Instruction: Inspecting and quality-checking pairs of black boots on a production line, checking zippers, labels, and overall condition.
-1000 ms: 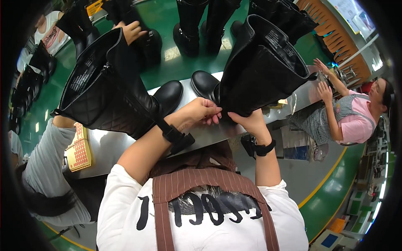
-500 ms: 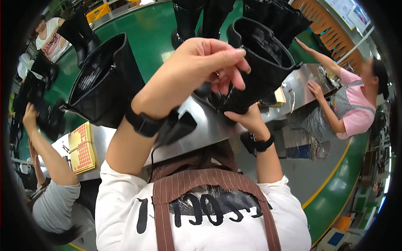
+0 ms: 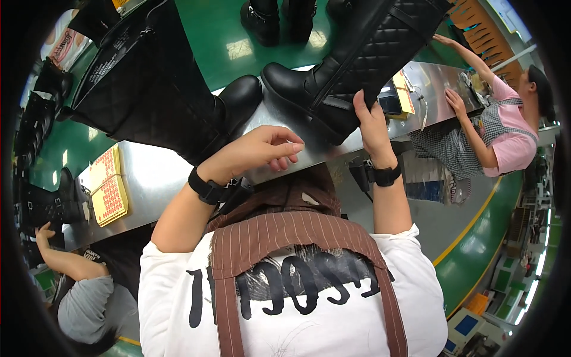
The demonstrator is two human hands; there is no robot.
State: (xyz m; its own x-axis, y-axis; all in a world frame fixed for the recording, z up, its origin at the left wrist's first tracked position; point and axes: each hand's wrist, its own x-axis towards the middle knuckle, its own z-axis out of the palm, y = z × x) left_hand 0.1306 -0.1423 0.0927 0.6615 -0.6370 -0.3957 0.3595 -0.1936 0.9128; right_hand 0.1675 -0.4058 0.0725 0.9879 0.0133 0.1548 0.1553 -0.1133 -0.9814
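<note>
The left hand (image 3: 262, 149) has dropped from its raised position in front of the camera half a second ago and now hovers just above the near edge of the desk (image 3: 148, 172), fingers curled loosely with the tips pinched together. Whether a small item sits between the fingertips cannot be determined. The hand touches neither boot.

The right hand (image 3: 372, 122) keeps its grip closed on the tall black quilted boot (image 3: 357, 53), clasping the back of the shaft near the heel. A second ago this boot was held up with its opening toward the camera; it now stands sole-down on the desk, toe pointing to the person's left. This suggests the inside check is finished and the boot is set down.

The boot is glossy at the toe, diamond-quilted along the shaft, with a strap across the ankle.

A second black quilted boot (image 3: 154, 95) stands to the left, toe toward the first. A yellow sticker sheet (image 3: 107, 190) lies at the far left of the desk.
</note>
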